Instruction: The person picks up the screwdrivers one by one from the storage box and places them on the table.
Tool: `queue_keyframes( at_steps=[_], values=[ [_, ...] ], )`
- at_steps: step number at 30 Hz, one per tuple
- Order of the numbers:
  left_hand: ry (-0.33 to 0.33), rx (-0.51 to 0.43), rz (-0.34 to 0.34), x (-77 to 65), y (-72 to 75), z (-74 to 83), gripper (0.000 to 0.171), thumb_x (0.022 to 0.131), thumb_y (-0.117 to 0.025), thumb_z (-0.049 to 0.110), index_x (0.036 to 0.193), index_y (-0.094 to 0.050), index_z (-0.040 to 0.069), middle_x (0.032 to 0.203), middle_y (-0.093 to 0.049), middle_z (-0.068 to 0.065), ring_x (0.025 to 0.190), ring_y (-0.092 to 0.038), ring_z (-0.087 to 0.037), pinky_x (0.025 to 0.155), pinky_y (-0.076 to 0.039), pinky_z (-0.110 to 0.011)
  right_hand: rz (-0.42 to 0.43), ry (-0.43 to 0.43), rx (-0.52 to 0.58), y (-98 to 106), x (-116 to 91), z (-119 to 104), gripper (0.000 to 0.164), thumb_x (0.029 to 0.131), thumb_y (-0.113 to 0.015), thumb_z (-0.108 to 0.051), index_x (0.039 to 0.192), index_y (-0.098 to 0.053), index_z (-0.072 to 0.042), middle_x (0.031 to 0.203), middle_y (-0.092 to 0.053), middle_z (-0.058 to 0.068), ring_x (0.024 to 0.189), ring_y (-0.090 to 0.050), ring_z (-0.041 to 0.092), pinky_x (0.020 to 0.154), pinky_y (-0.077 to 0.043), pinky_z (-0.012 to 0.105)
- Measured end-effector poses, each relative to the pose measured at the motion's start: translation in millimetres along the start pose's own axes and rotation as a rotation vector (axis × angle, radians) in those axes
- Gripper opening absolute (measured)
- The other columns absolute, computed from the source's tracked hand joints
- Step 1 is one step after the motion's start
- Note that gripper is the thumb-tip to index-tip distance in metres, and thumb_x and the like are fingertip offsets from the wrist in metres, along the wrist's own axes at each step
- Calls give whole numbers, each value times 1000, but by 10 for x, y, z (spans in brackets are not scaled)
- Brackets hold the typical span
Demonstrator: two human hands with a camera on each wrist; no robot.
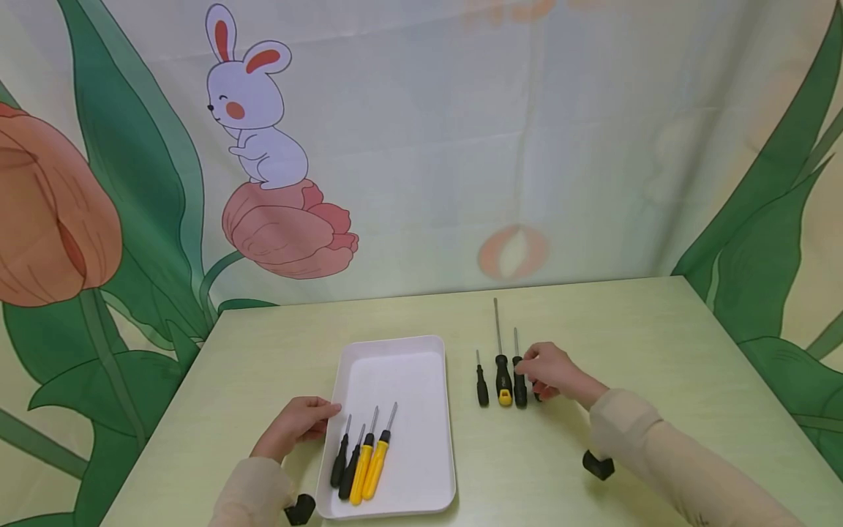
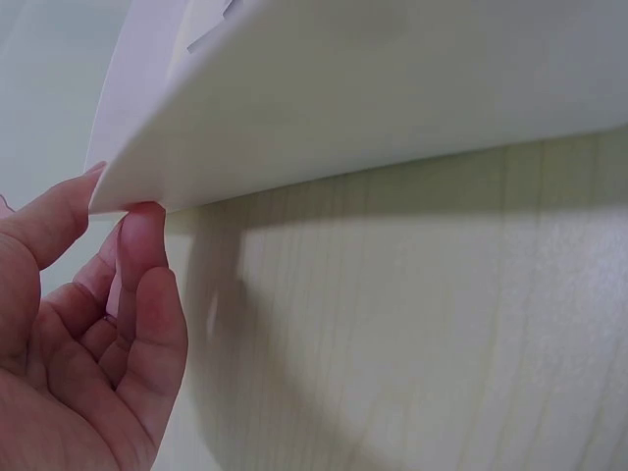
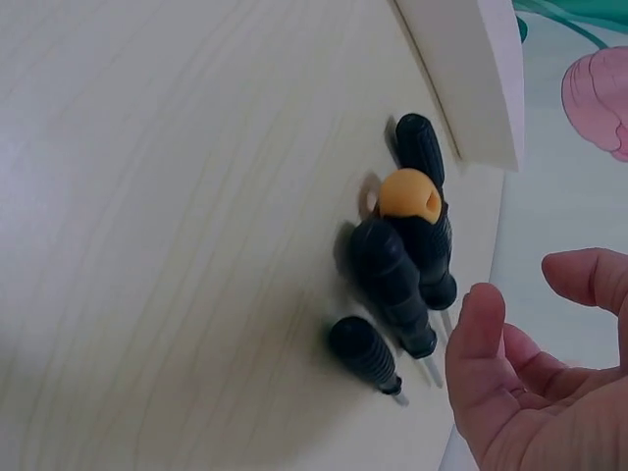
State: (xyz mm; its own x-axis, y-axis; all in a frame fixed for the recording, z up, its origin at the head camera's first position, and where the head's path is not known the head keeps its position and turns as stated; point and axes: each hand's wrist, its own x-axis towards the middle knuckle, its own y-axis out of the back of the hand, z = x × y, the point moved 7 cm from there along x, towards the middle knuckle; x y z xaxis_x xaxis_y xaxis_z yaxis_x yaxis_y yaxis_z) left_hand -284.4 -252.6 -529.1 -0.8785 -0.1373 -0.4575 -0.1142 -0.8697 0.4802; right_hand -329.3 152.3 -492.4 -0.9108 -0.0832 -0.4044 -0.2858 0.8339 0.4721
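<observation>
My left hand (image 1: 299,423) pinches the left rim of a white tray (image 1: 395,359) between thumb and fingers; the left wrist view shows the tray's side (image 2: 294,128) up close. Inside the tray lie two black screwdrivers (image 1: 339,462) and two yellow-handled screwdrivers (image 1: 376,468), side by side. My right hand (image 1: 553,369) is over a row of screwdrivers right of the tray, thumb and fingers apart in the right wrist view. That row has a small black screwdriver (image 1: 483,388), a longer one with a yellow handle end (image 1: 503,377), a black screwdriver (image 3: 390,285) and a short black one (image 3: 363,353), mostly hidden by the hand in the head view.
The pale wood-grain table (image 1: 566,315) reaches back to a printed curtain (image 1: 428,146) with a rabbit and tulips. Black camera mounts (image 1: 598,465) hang beneath both wrists. The tray's wall stands close to the left of the screwdriver row.
</observation>
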Motion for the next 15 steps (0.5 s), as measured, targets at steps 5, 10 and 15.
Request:
queue_keyframes(
  at_steps=[5, 10, 15],
  values=[
    [5, 4, 0, 3, 2, -14, 29, 80, -64, 28, 88, -59, 1, 66, -50, -1, 61, -47, -13, 59, -46, -24, -20, 18, -16, -93, -52, -78, 20, 82, -56, -16, 94, -48, -3, 68, -46, 5, 45, -39, 13, 41, -39, 24],
    [8, 12, 1, -1, 3, -14, 31, 80, -64, 29, 91, -59, 0, 67, -50, -1, 61, -48, -14, 59, -45, -24, -38, 49, -49, -181, -102, -152, 17, 81, -58, -16, 89, -51, -4, 72, -50, 7, 47, -42, 14, 41, -41, 25],
    [12, 13, -3, -3, 2, -11, 31, 81, -63, 28, 93, -58, 0, 68, -50, -1, 62, -48, -14, 59, -45, -24, -70, 109, -78, -266, -179, -239, 15, 80, -57, -17, 86, -51, -5, 65, -49, 5, 48, -42, 13, 42, -42, 25]
  ],
)
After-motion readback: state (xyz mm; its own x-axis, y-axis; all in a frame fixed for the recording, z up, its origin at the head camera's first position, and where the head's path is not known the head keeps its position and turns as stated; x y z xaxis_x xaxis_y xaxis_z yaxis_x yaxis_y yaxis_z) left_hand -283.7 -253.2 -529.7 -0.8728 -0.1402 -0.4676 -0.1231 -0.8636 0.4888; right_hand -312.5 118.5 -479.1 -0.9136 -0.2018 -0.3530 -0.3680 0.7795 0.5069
